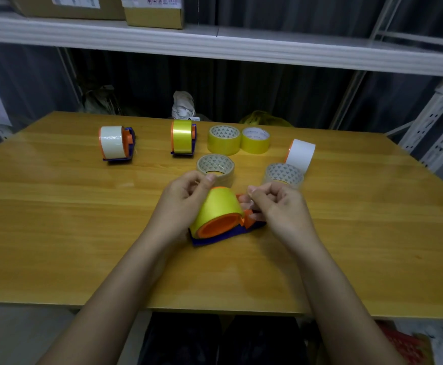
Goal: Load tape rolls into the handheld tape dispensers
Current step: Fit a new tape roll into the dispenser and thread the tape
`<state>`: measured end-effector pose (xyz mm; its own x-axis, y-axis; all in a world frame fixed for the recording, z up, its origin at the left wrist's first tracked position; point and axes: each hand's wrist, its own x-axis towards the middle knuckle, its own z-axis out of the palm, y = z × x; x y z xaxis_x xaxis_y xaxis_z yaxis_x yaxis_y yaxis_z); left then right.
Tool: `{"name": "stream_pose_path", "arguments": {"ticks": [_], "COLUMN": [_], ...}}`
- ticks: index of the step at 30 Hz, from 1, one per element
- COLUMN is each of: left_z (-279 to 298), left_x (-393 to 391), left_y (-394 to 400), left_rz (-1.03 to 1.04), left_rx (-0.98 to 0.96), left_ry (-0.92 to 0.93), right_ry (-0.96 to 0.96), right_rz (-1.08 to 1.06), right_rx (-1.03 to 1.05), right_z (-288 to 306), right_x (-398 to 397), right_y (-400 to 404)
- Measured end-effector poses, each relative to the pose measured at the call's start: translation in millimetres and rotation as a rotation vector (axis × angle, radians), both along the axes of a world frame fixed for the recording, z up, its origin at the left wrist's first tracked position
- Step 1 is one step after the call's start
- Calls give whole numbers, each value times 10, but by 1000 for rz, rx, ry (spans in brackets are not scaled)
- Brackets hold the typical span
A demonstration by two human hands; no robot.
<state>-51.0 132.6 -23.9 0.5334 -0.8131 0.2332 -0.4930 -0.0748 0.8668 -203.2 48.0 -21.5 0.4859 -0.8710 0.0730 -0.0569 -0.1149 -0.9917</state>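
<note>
**Yellow roll seated, both hands on the dispenser**

Your left hand (pixel 186 192) curls round the yellow roll (pixel 219 206) in the purple-orange dispenser (pixel 225 234), mid-table (pixel 57 219). Right hand (pixel 278 204) pinches at its orange front end; can't tell whether it's tape. Loose rolls sit just behind.

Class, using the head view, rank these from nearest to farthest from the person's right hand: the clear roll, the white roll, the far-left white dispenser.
1. Clear roll, just behind the right hand.
2. White roll, farther back, right.
3. White dispenser, far left.
</note>
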Motion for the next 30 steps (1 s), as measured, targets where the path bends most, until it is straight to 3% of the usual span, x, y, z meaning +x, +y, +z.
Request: {"name": "stream_pose_path", "arguments": {"ticks": [4, 7, 12, 15, 19, 30], "left_z": [56, 102, 119, 95, 90, 140], "left_x": [-9, -107, -147, -137, -147, -176], "left_y": [-4, 12, -71, -107, -110, -113], "left_rz": [25, -91, -48, -49, -56, -93], "left_rx": [23, 199, 363, 349, 363, 442], "left_ry": [-197, -331, -689, -695, -659, -732], "right_ry": [73, 140, -10, -139, -28, 98], "right_rz": [-62, -58, 50, -13, -84, -141], "right_rx": [-90, -137, 159, 255, 44, -98], "right_z": [-37, -23, 70, -3, -137, -53], "right_x": [96, 136, 118, 117, 117, -4], "right_y": [16, 3, -78, -32, -26, -171]}}
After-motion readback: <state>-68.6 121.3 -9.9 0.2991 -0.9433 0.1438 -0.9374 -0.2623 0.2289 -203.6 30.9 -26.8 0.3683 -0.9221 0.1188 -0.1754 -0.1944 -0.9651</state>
